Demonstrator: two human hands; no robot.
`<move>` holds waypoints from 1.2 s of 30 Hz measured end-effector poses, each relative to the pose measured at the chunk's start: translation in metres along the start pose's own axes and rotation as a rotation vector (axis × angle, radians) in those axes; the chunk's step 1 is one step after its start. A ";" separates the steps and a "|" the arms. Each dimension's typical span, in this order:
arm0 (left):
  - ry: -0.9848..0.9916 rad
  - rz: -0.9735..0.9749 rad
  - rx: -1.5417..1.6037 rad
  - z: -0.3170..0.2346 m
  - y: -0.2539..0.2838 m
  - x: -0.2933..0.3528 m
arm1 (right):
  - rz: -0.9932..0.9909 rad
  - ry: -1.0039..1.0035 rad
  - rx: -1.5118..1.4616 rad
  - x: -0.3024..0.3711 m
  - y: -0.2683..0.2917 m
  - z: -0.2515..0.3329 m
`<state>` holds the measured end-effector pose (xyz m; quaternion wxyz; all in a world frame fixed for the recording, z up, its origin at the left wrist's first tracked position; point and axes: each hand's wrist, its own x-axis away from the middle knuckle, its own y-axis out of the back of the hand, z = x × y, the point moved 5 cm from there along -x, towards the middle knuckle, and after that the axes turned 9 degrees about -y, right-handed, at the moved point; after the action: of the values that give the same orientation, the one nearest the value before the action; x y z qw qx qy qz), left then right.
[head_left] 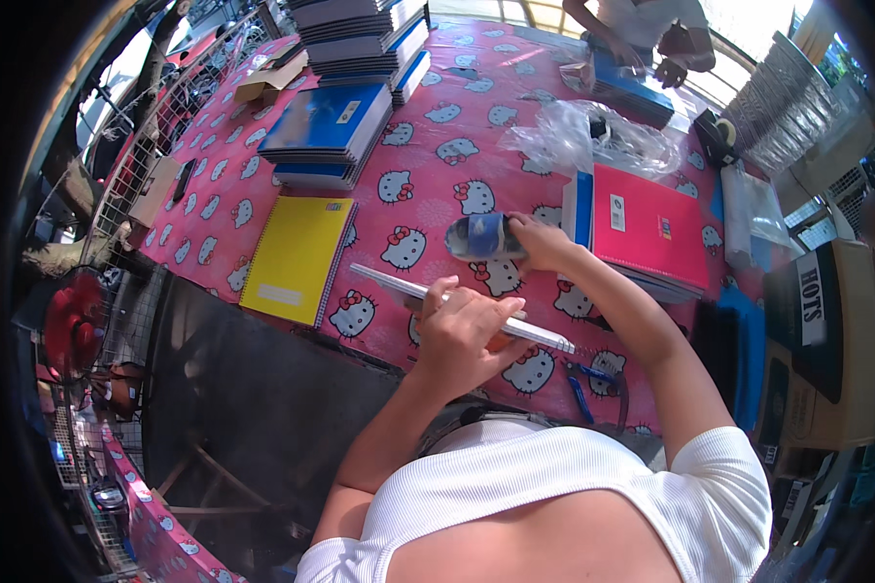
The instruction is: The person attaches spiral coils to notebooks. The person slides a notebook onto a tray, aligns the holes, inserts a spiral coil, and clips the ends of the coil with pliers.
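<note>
Spiral notebook [462, 306] — white-edged, tilted

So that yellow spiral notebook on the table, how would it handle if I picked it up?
The yellow spiral notebook looks thin and lies flat, so it is probably light and may flex if lifted by one corner. Its wire spine likely keeps that edge stiffer. It seems unlikely to roll.

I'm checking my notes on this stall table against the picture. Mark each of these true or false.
1. The left hand holds a white spiral notebook edge-up. True.
2. The right hand rests on a blue roll. True.
3. The yellow notebook lies on top of the red notebook. False: they lie apart, yellow at the left, red at the right.
4. The tablecloth is plain green. False: it is pink with cartoon cat faces.
</note>
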<state>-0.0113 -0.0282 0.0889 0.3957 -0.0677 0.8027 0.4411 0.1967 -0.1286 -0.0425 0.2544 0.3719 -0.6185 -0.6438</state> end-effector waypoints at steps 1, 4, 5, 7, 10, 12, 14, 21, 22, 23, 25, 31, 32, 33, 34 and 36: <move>-0.025 0.010 0.007 0.000 -0.001 -0.005 | 0.102 -0.159 -0.168 -0.004 -0.004 -0.007; -0.026 0.005 0.025 -0.002 -0.004 -0.012 | 0.279 -0.387 -0.309 -0.004 -0.004 0.000; -0.026 0.004 0.001 -0.002 -0.004 -0.014 | 0.158 -0.339 -0.444 -0.002 0.006 0.006; -0.028 -0.001 -0.045 -0.002 -0.004 -0.013 | -0.110 -0.250 -0.811 0.023 0.038 0.016; -0.002 -0.012 -0.038 -0.001 -0.002 -0.011 | -0.153 -0.279 -1.621 0.095 0.072 0.014; 0.004 -0.015 -0.077 0.001 -0.007 -0.014 | -0.014 -0.432 -1.678 0.133 0.075 0.012; -0.014 -0.028 -0.067 0.001 -0.006 -0.021 | -0.023 -0.532 -1.552 0.134 0.080 0.002; 0.026 -0.045 -0.081 0.001 -0.010 -0.023 | -0.174 -0.222 -1.131 0.121 0.118 -0.014; 0.027 -0.055 -0.080 0.001 -0.010 -0.023 | -0.058 -0.434 -1.159 0.119 0.109 -0.029; 0.046 -0.026 -0.070 0.003 -0.010 -0.022 | 0.026 -0.484 -1.619 0.128 0.106 -0.035; 0.066 0.006 -0.056 0.004 -0.012 -0.021 | 0.093 -0.260 -1.507 0.117 0.106 -0.020; 0.039 0.013 -0.024 0.003 -0.006 -0.016 | 0.146 -0.202 -1.503 0.112 0.109 -0.012; 0.075 0.029 0.021 0.002 -0.006 -0.023 | 0.181 -0.064 -1.321 0.110 0.112 -0.005; 0.112 0.045 0.065 0.001 -0.007 -0.025 | 0.336 -0.350 -1.104 0.106 0.093 -0.016; 0.113 0.030 0.054 0.004 -0.004 -0.023 | 0.084 -0.246 -0.912 0.091 0.103 -0.015; 0.192 -0.057 0.211 0.015 0.000 -0.015 | 0.048 -0.327 -1.508 0.102 0.108 -0.013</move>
<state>0.0073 -0.0204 0.0949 0.3346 -0.0904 0.8765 0.3342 0.1320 -0.2283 0.0482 0.3583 -0.0153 -0.0501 -0.9321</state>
